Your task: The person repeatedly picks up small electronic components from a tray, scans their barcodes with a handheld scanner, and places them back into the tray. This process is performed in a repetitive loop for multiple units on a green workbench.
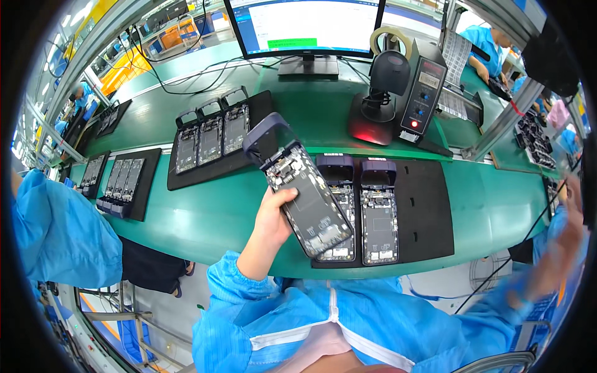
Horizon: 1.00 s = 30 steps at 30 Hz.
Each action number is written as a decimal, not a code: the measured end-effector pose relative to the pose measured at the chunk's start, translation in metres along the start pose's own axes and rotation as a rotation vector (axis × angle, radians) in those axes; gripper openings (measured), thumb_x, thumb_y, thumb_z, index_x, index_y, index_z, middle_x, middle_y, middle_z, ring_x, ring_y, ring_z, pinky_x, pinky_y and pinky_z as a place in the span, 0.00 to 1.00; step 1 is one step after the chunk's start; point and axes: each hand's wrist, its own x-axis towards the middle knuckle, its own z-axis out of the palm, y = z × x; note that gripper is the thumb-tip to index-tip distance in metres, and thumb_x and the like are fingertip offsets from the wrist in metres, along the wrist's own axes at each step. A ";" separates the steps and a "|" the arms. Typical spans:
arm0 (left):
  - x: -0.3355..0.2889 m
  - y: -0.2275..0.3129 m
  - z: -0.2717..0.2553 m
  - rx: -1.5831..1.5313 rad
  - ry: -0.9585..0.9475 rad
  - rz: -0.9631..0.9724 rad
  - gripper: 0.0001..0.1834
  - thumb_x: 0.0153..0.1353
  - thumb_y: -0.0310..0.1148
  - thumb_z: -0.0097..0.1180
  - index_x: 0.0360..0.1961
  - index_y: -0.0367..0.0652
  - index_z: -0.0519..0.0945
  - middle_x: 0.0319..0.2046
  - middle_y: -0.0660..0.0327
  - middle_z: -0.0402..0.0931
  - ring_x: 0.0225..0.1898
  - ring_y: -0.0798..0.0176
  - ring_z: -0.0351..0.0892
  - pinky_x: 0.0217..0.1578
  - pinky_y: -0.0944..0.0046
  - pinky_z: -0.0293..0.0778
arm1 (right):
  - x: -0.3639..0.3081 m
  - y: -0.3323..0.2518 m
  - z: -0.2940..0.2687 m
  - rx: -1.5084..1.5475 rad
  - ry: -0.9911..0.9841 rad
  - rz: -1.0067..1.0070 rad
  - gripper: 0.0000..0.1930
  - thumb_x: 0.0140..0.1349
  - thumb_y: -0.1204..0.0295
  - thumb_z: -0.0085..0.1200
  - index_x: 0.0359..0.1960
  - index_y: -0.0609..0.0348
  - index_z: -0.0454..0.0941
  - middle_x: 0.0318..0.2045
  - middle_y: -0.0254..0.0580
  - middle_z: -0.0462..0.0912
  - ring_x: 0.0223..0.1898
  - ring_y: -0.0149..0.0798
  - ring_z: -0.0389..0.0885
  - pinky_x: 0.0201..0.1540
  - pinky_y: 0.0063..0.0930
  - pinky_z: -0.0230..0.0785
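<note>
My left hand [272,219] is closed round the side of an opened handheld device [316,214], thumb on its face. The device is tilted, with its circuit board exposed and a dark purple frame piece at its upper end. It hangs above the near edge of the bench, partly covering a similar opened device [346,194] on a black foam tray [426,214]. Another opened device [379,225] lies on that tray, to the right. My right hand [572,198] is stretched far to the right, smeared by motion, near the bench's right end; its fingers cannot be made out.
A second foam tray [214,173] holds three opened devices; more trays stand further left. At the back are a monitor [308,28], a black scanner on a stand [387,78], a tape roll [377,38] and a control box [423,93]. A metal post [507,118] rises at right. People work on both sides.
</note>
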 end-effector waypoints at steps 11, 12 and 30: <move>-0.004 -0.032 0.037 0.543 -0.335 0.150 0.31 0.50 0.23 0.56 0.54 0.36 0.54 0.48 0.56 0.64 0.51 0.64 0.64 0.51 0.61 0.63 | -0.090 0.004 0.206 1.044 -0.454 0.544 0.21 0.58 0.78 0.45 0.52 0.72 0.56 0.38 0.51 0.76 0.38 0.34 0.76 0.41 0.24 0.67; 0.001 -0.036 0.037 0.544 -0.353 0.123 0.33 0.50 0.23 0.56 0.55 0.36 0.54 0.49 0.55 0.63 0.52 0.64 0.63 0.52 0.61 0.62 | -0.097 0.006 0.206 1.042 -0.344 0.489 0.20 0.57 0.78 0.45 0.51 0.73 0.57 0.36 0.51 0.76 0.37 0.35 0.76 0.41 0.24 0.67; -0.011 -0.075 -0.032 0.664 -0.115 0.095 0.36 0.49 0.16 0.48 0.60 0.35 0.47 0.63 0.50 0.37 0.65 0.56 0.37 0.62 0.59 0.35 | -0.164 0.082 0.140 0.734 0.002 1.184 0.24 0.58 0.78 0.40 0.58 0.67 0.53 0.40 0.48 0.73 0.38 0.29 0.73 0.41 0.20 0.64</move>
